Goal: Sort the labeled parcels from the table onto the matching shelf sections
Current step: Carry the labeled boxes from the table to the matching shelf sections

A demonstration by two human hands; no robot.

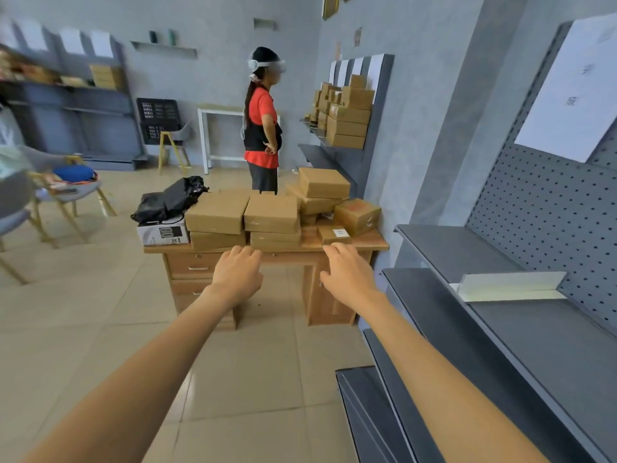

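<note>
Several brown cardboard parcels (271,213) are stacked on a wooden desk (374,243) ahead of me. A small flat parcel with a white label (333,234) lies near the desk's front right edge. Both my arms stretch forward. My left hand (237,274) hangs in the air short of the desk front, fingers relaxed, holding nothing. My right hand (347,272) is level with it, just below the small labelled parcel, also empty with loose fingers. Grey shelves (467,248) with a pegboard back and a white paper sign (574,91) stand at my right.
A person in a red top (263,128) stands behind the desk. A black bag (173,198) on a white box sits at the desk's left end. More parcels fill a far shelf (347,118). Chairs (66,192) stand left. A white divider (507,285) lies on the near shelf.
</note>
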